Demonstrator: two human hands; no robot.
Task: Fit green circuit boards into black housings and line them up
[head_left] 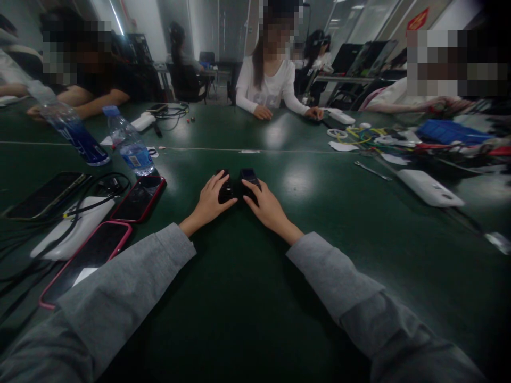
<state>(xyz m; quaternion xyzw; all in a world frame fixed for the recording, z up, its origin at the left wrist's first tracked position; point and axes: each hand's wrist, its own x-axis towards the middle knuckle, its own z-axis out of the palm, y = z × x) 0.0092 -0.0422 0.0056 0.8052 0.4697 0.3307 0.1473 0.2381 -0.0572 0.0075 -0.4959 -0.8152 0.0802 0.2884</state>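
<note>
Left black device (228, 190) | left hand (208, 201) clasping it | right hand (266, 205) clasping right black device (248, 174)

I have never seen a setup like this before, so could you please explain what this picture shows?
Gladly. There is no robot or mechanical grip here: you see a person's own bare hands, reaching forward in grey sleeves. The single picture comes from a camera worn on that person's head, looking forward and down.

The left hand rests on one small black device, and the right hand on a similar dark device. How firmly each is held, I cannot tell.

On the green table, phones, cables and two bottles lie or stand to the left. To the right are a white device and a slim metal tool. Across the table sits a person in white.
</note>
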